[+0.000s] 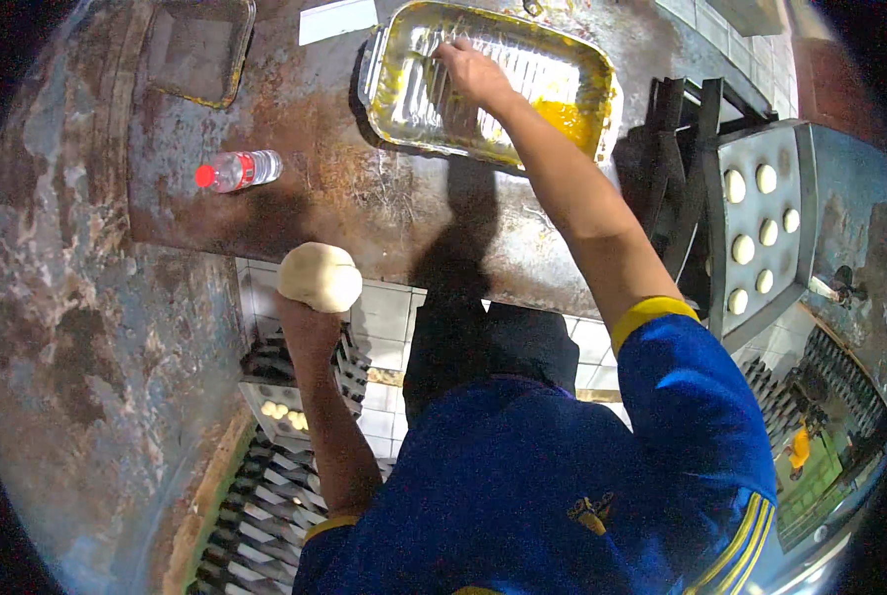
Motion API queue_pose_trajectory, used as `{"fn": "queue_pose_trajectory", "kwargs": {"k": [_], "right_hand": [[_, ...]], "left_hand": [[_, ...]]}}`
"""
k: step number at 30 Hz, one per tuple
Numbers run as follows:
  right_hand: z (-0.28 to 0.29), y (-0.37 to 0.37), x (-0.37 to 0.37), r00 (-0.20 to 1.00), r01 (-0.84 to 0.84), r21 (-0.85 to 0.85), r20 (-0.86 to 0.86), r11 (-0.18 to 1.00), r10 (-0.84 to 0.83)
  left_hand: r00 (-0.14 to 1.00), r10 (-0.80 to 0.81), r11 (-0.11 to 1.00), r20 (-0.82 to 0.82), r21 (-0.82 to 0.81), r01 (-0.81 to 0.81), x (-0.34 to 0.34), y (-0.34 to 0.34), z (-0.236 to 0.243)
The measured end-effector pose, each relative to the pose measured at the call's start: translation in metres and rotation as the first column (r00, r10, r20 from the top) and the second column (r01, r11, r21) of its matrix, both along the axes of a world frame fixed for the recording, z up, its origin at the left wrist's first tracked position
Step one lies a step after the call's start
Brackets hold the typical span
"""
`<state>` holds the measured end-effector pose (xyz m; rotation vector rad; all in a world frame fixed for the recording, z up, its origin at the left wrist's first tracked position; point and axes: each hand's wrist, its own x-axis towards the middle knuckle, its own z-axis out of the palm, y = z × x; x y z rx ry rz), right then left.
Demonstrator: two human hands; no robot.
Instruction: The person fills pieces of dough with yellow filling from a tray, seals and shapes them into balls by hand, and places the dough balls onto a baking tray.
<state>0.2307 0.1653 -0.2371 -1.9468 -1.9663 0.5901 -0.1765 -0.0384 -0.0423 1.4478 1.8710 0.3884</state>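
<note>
A large, pale ball of dough (320, 276) rests on my left hand (310, 322), just off the table's near edge. It covers most of the fingers, which curl beneath it. My right hand (475, 74) reaches across the table into a rectangular metal pan (610, 119) with ribbed, shiny walls. Its fingers are drawn together near the pan's far left part; whatever they pinch, if anything, I cannot make out. A yellow liquid (561, 119) pools in the pan's right end, and yellow smears coat its rim.
A clear bottle (240, 171) with a red cap lies left on the worn metal table (364, 198). An empty-looking dark tray (197, 50) and a white sheet (337, 20) lie farther back. On the right, a black rack (696, 169) holds a tray (796, 198) of several small dough balls.
</note>
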Motion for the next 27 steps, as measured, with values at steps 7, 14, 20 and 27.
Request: {"fn": "queue_pose_trajectory", "kwargs": {"k": [7, 14, 20, 27], "right_hand": [[-0.012, -0.051, -0.021, 0.954, -0.221, 0.024, -0.201, 0.975, 0.221], [0.045, -0.052, -0.028, 0.777, -0.369, -0.392, -0.627, 0.843, 0.049], [0.153, -0.094, -0.045, 0.58, -0.391, -0.199, -0.811, 0.898, 0.073], [0.279, -0.178, -0.086, 0.865, -0.296, 0.268, -0.331, 0.917, 0.377]], "left_hand": [[0.966, 0.119, 0.992, 0.228, -0.056, -0.109, -0.003, 0.006, 0.0], [0.991, -0.084, 0.983, 0.106, 0.174, 0.065, 0.007, 0.019, -0.004], [0.957, -0.259, 0.9, -0.131, 0.327, 0.289, 0.014, 0.029, -0.013], [0.904, -0.249, 0.923, 0.347, 0.368, 0.113, 0.096, 0.049, 0.068]]}}
